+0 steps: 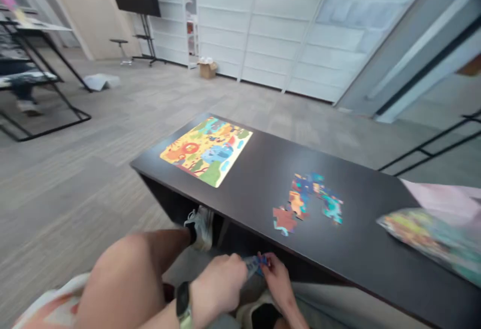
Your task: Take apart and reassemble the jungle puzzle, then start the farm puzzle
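My left hand (220, 281) and my right hand (280, 284) meet below the near edge of the black table (263, 179), fingers pinched together on small blue puzzle pieces (257, 264). A watch sits on my left wrist. On the table top lies a partly joined cluster of jigsaw pieces (306, 201), with a red-brown piece at its lower left. A finished colourful jigsaw (206, 151) with a lion lies at the table's far left end.
A colourful puzzle bag or box (432, 236) lies at the table's right end under pale paper. My bare knee and white shoe (203, 226) are left of my hands. Grey carpet, black metal frames, a TV stand and a cardboard box stand behind.
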A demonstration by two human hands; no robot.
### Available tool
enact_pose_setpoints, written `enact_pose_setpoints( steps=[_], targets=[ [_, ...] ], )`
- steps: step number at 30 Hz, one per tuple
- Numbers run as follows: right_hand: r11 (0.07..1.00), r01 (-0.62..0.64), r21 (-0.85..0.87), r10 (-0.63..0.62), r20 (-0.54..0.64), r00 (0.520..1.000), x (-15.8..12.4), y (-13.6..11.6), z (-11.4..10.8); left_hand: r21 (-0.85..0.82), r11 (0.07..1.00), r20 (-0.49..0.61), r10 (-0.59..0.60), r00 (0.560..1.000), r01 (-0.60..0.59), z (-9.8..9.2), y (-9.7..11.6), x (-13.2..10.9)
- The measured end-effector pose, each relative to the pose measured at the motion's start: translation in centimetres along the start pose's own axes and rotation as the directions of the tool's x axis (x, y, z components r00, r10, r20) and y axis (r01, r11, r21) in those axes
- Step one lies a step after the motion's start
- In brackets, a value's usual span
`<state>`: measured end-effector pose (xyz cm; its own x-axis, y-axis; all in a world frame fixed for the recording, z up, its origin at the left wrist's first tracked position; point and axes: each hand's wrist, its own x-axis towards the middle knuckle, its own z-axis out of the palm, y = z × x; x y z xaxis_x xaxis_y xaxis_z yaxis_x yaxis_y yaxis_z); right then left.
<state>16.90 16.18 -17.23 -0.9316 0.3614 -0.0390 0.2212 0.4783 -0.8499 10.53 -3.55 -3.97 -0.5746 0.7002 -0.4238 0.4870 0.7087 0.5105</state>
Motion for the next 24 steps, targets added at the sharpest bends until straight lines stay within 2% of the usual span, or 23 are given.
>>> enact_pose_setpoints(
  steps=[2,3,5,6,8,10,13,15,17,20,22,24],
  targets=[
    [0.995,0.038,0.089,-0.030,-0.098,0.995,-3.1,-0.4,-2.9,0.055,0.998,-0.026,0.042,0.999,-0.040,-0.4,0.2,-0.7],
    [0.984,0.078,0.160,-0.057,-0.130,0.990,-4.6,-1.0,-3.6,0.021,0.998,-0.084,0.068,0.994,-0.066,-0.6,0.4,-1.2],
    [0.939,0.158,0.305,-0.135,-0.095,0.986,-6.8,-2.9,-4.0,-0.042,0.987,-0.145,0.150,0.978,-0.158,-1.0,0.8,-2.1],
    [0.924,0.180,0.336,-0.181,-0.029,0.983,-7.4,-4.1,-3.9,-0.066,0.978,-0.173,0.182,0.968,-0.196,-1.3,1.2,-2.6],
    [0.938,0.197,0.287,-0.242,0.131,0.961,-7.8,-6.7,-3.9,-0.074,0.965,-0.221,0.228,0.948,-0.250,-2.0,2.1,-3.5],
    [0.965,0.210,0.154,-0.241,0.222,0.945,-7.8,-9.0,-4.6,-0.070,0.953,-0.283,0.266,0.921,-0.296,-2.6,3.0,-4.1],
    [0.960,0.280,-0.006,-0.271,0.225,0.936,-8.2,-11.9,-7.6,-0.120,0.919,-0.362,0.312,0.878,-0.376,-3.6,4.0,-4.6],
    [0.923,0.381,-0.042,-0.368,0.182,0.912,-8.2,-13.5,-10.9,-0.242,0.879,-0.384,0.302,0.873,-0.411,-5.0,4.5,-4.8],
    [0.884,0.467,-0.018,-0.466,0.048,0.884,-7.3,-15.0,-14.4,-0.423,0.801,-0.394,0.259,0.882,-0.425,-7.6,5.2,-5.3],
    [0.884,0.467,0.001,-0.461,-0.166,0.872,-3.3,-16.7,-17.9,-0.614,0.672,-0.436,0.148,0.888,-0.414,-14.1,7.1,-6.4],
    [0.881,0.461,-0.107,-0.472,-0.117,0.874,0.4,-17.3,-17.9,-0.595,0.679,-0.514,0.091,0.853,-0.430,-19.4,9.0,-7.0],
    [0.856,0.496,-0.144,-0.504,-0.025,0.863,3.4,-17.6,-16.3,-0.466,0.744,-0.559,0.172,0.811,-0.479,-24.6,11.1,-7.2]
  ],
)
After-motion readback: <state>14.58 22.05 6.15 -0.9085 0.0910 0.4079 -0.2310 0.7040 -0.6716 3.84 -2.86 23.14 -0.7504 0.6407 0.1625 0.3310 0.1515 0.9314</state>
